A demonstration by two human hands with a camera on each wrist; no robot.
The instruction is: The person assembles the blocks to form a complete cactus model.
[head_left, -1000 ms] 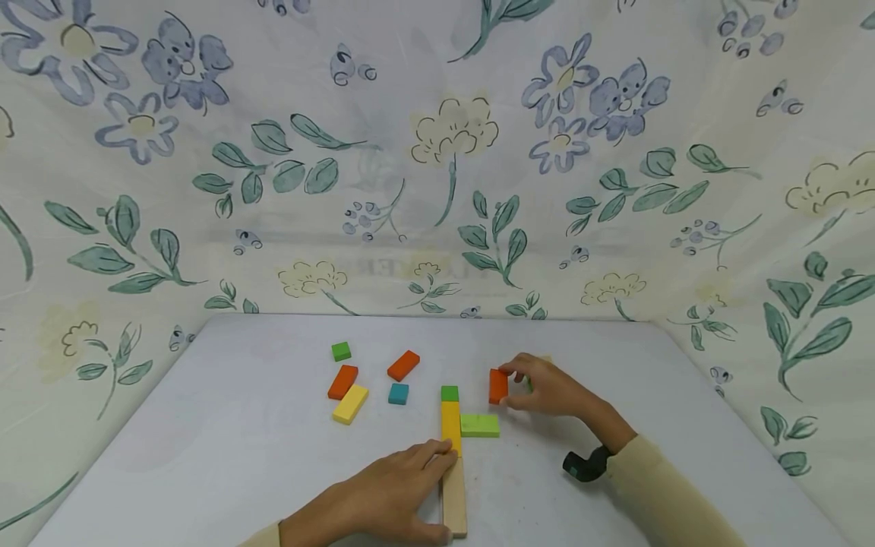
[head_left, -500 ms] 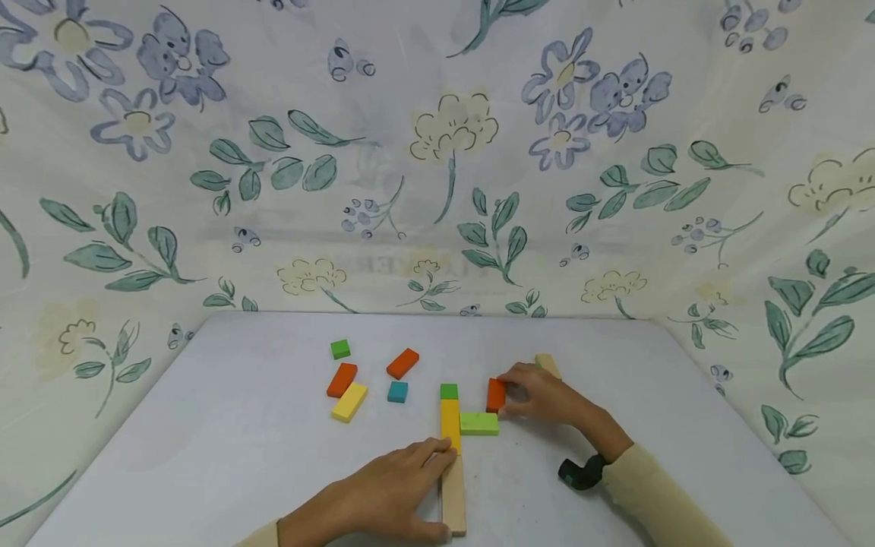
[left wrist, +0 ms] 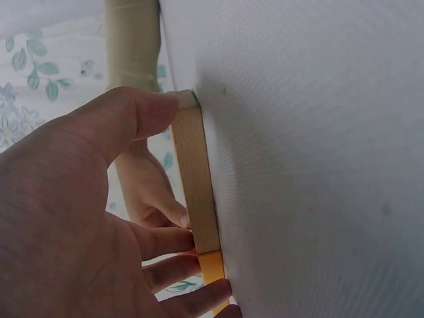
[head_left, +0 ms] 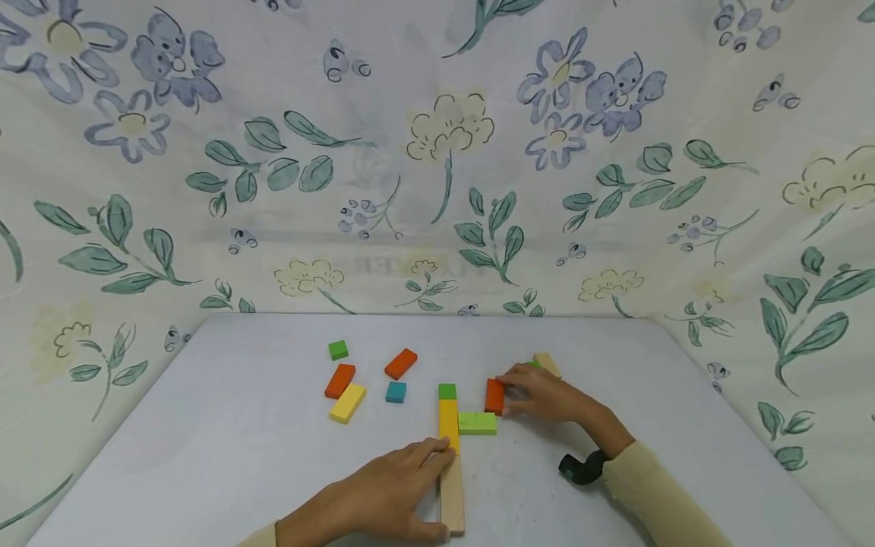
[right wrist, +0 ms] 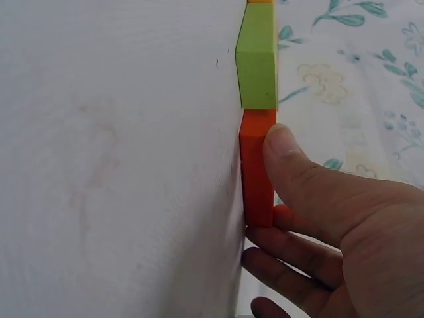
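Note:
My right hand pinches an orange block between thumb and fingers, standing it on edge on the white table. In the right wrist view the orange block meets the end of a light green block, with my right hand round it. My left hand lies flat, fingers against a long plain wooden block and the yellow block beyond it. A small green block tops that line. In the left wrist view my left hand presses the wooden block from its side and end.
Loose blocks lie at the centre left: a green one, two orange ones, a yellow one and a teal one. A plain wooden block lies behind my right hand. Flowered cloth walls the table.
My right hand has brought the orange block down and left until it meets the light green block. The plain block behind that hand has come into sight. My left hand has stayed put.

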